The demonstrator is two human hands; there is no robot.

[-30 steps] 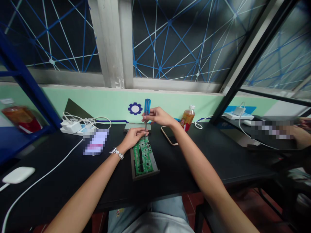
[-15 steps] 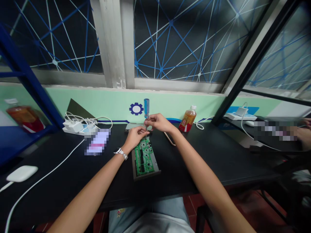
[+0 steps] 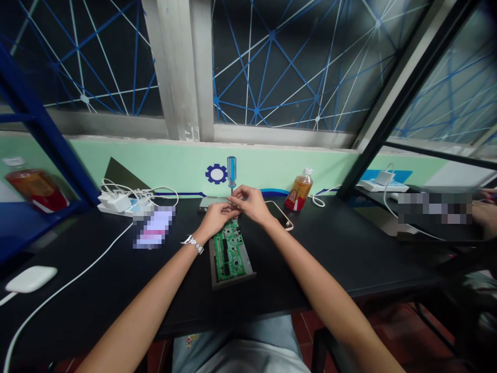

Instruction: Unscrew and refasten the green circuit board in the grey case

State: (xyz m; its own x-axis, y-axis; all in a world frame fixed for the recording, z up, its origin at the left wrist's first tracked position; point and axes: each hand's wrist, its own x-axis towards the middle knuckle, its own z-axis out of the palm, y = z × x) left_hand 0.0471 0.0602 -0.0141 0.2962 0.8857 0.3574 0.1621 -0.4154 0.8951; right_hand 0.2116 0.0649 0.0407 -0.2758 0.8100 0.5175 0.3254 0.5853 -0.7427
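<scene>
Lower on the driver (image 3: 232, 171) than a second ago, the right hand (image 3: 251, 203) is now set beneath the blue handle, thumb and fingers pinched on the shaft. The driver is held upright over the far end of the board (image 3: 231, 251), its tip hidden by fingers. Fingertips of the left hand (image 3: 213, 220) are gathered low by the shaft, also at the board's far end; whether it is gripped by them or only steadied cannot be told. The board is seated in its case (image 3: 235, 280). To the right of the board's far end a phone (image 3: 280, 215) is laid, and farther off on that side a bottle (image 3: 300, 191) is stood.

The driver is judged light and stiff; its thin shaft is likely slippery, so turning is best done from the handle, with the shaft guided lightly near the tip. The board is judged stiff yet fragile, its small parts easily scraped; it is best held by its edges or by the case.
</scene>
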